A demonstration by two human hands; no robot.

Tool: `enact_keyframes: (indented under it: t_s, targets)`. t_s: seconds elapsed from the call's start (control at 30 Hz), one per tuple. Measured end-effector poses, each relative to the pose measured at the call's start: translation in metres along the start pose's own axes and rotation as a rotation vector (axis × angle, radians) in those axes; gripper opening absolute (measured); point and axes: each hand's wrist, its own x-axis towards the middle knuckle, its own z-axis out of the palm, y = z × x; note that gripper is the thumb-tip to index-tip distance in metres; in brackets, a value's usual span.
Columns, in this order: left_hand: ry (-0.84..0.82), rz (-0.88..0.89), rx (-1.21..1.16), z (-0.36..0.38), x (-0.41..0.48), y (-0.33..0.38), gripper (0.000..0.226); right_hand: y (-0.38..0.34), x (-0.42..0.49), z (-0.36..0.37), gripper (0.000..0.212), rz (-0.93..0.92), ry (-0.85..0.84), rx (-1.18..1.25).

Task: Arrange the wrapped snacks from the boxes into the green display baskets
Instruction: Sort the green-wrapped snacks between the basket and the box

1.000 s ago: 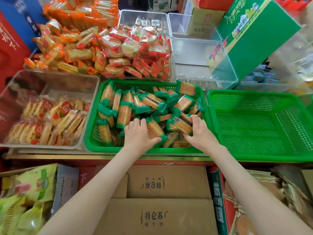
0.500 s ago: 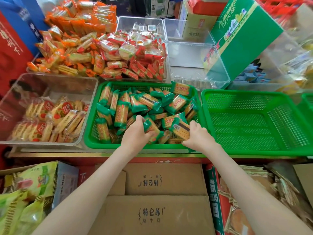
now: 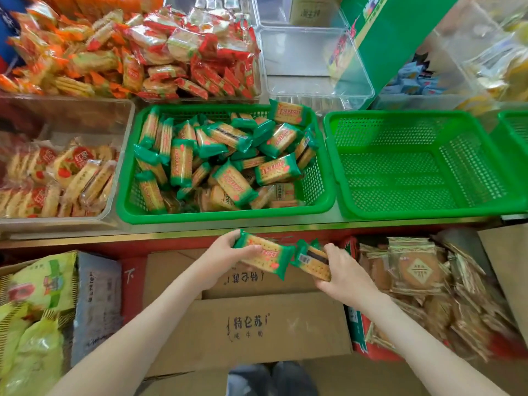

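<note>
Centre: full green basket [image 3: 225, 216] on desk [image 3: 285, 225]; right: empty basket [image 3: 428, 213]; below: cardboard box [image 3: 257, 324]. Left hand [image 3: 221, 260] fingers [image 3: 228, 239] curled round cracker pack [image 3: 267, 255]; right hand [image 3: 347, 277] fingers [image 3: 330, 249] gripping second pack [image 3: 311, 260].

Steel counter [image 3: 371, 221], gold strip along the front edge. Landmark is the green basket [image 3: 228, 216] with green-wrapped snacks [image 3: 234, 181] heaped in it, sitting at the counter's front. Just right of it, nearly touching, is a second green basket [image 3: 428, 212]. Further right, at the frame edge, is a third green basket [image 3: 514, 124]. Just left of the landmark is a clear bin [image 3: 85, 115] of red-label cracker packs. Behind it is a clear tray [image 3: 259, 81] of red-wrapped packs. Behind-right is another clear tray [image 3: 308, 61].
</note>
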Motion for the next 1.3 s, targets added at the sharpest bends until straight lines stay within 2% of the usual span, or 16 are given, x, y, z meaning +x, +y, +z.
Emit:
enact_keyframes:
  t_s: [0.13,0.2,0.3,0.43,0.57,0.7,0.8,0.87,1.0,1.07,1.1,1.2,1.3]
  targets:
    - [-0.096,-0.151,0.164,0.026,0.024,-0.039,0.073,0.024,0.013,0.045,0.062,0.029,-0.123,-0.075]
    - [-0.060,-0.228,0.196,0.033,0.044,-0.059,0.065,0.034,0.030,0.065,0.068,0.055,-0.086,-0.089]
    - [-0.020,-0.269,0.146,0.039,0.076,-0.086,0.055,0.044,0.056,0.092,0.063,0.078,0.007,-0.147]
    - [0.005,-0.195,0.221,0.059,0.103,-0.107,0.046,0.052,0.072,0.119,0.063,0.156,0.026,-0.162]
    - [0.102,-0.043,0.669,0.081,0.120,-0.114,0.052,0.062,0.069,0.133,0.072,0.228,0.004,-0.122]
    - [0.259,-0.002,1.047,0.094,0.129,-0.112,0.056,0.065,0.059,0.132,0.077,0.217,0.028,-0.064]
    - [0.292,-0.027,1.138,0.098,0.123,-0.103,0.057,0.055,0.051,0.122,0.070,0.149,0.136,-0.030]
    - [0.261,0.005,1.130,0.099,0.114,-0.093,0.047,0.043,0.046,0.110,0.065,0.079,0.187,0.016]
    - [0.017,0.187,1.037,0.088,0.076,-0.048,0.020,0.007,0.038,0.073,0.043,-0.113,0.249,0.170]
    - [-0.077,0.438,1.016,0.074,0.052,-0.019,0.013,-0.014,0.036,0.046,0.035,-0.275,0.350,0.225]
    - [-0.059,0.579,1.000,0.066,0.039,-0.005,0.012,-0.023,0.037,0.031,0.033,-0.357,0.402,0.244]
    - [0.223,0.869,0.892,0.036,0.018,0.029,0.016,-0.051,0.053,-0.014,0.030,-0.482,0.523,0.311]
    - [0.544,0.914,0.884,-0.003,0.023,0.051,0.025,-0.068,0.090,-0.051,0.035,-0.458,0.578,0.260]
